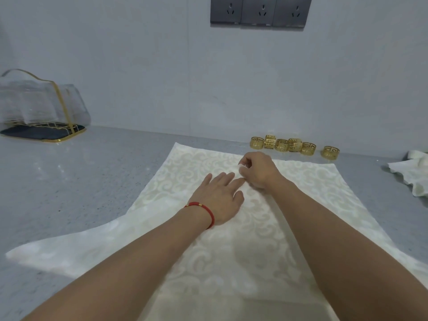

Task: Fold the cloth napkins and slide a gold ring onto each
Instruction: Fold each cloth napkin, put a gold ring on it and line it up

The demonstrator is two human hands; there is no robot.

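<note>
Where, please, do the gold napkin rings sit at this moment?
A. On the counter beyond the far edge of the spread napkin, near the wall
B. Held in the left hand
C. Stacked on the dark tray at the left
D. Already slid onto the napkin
A: the gold napkin rings stand in a loose row on the grey counter beyond the far edge of the spread napkin, close to the wall, and neither hand touches them.

Cream damask napkin (243, 239) spread flat on grey table (81, 181), near-left corner trailing out. Six gold openwork rings (294, 145) in row beyond its far edge, rightmost apart. Second napkin (414, 174) crumpled at right edge.
</note>
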